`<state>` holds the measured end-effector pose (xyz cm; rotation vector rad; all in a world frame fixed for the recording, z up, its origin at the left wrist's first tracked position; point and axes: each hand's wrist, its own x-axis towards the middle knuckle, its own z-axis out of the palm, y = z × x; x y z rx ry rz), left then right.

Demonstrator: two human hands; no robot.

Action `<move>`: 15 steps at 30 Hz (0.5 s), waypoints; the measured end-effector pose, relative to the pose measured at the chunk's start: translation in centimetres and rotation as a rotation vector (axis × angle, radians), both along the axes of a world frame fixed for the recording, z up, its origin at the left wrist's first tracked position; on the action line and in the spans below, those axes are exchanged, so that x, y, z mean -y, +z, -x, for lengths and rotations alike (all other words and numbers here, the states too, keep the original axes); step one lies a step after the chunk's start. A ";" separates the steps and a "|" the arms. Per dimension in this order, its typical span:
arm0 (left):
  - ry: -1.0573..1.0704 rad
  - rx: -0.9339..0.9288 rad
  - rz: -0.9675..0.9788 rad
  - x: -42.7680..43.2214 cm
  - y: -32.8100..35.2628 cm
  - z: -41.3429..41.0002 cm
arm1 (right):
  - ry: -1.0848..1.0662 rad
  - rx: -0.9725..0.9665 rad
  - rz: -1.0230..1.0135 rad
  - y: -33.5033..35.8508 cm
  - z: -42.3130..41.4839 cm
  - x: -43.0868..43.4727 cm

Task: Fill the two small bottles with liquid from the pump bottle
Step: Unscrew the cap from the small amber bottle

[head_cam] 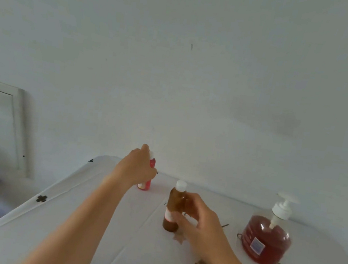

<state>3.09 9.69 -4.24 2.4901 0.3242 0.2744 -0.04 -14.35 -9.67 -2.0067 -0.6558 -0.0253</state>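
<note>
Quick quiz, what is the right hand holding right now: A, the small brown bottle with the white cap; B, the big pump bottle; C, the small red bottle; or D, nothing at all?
A: the right hand has its fingers curled round the brown bottle, while the left hand grips the red bottle and the pump bottle stands apart, untouched.

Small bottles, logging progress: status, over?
Left hand grips red bottle. Right hand grips brown bottle. Both capped. Pump bottle untouched, unobstructed.
</note>
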 end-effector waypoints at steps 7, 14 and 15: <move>-0.282 0.747 -0.110 2.9 2.1 1.8 | 0.021 -0.194 -0.271 1.6 -0.1 1.7; -0.639 0.460 -0.116 6.7 -0.7 1.6 | 0.111 -0.450 -0.540 1.3 -1.3 4.3; -0.609 0.435 -0.115 6.9 -1.0 1.6 | 0.094 -0.437 -0.504 1.2 -1.3 4.2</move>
